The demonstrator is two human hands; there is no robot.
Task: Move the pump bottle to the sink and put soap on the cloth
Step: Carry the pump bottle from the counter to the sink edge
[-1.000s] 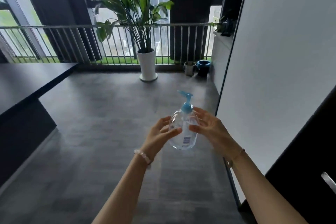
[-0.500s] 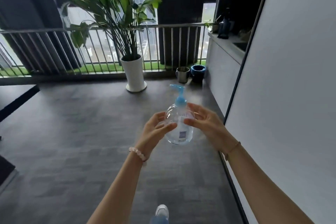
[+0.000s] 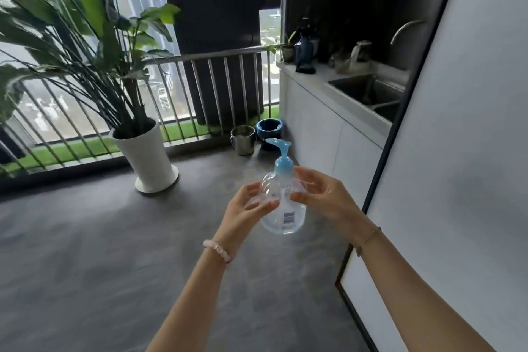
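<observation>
A clear pump bottle (image 3: 284, 210) with a blue pump head is held upright in mid-air over the grey floor. My left hand (image 3: 247, 208) grips its left side and my right hand (image 3: 323, 198) grips its right side. The steel sink (image 3: 368, 93) is set in a white counter ahead on the right, partly hidden behind a white panel, with a curved tap (image 3: 405, 30) above it. No cloth can be made out.
A large white panel (image 3: 457, 151) fills the right side. A tall plant in a white pot (image 3: 147, 157) stands left by the metal railing (image 3: 200, 88). A metal bucket (image 3: 243, 138) and a blue pot (image 3: 268, 128) sit on the floor by the cabinet. Dark items stand on the counter (image 3: 314, 73).
The view has moved forward and turned right: the plant slid left, the counter and sink came into sight. Both hands still hold the bottle the same way.
</observation>
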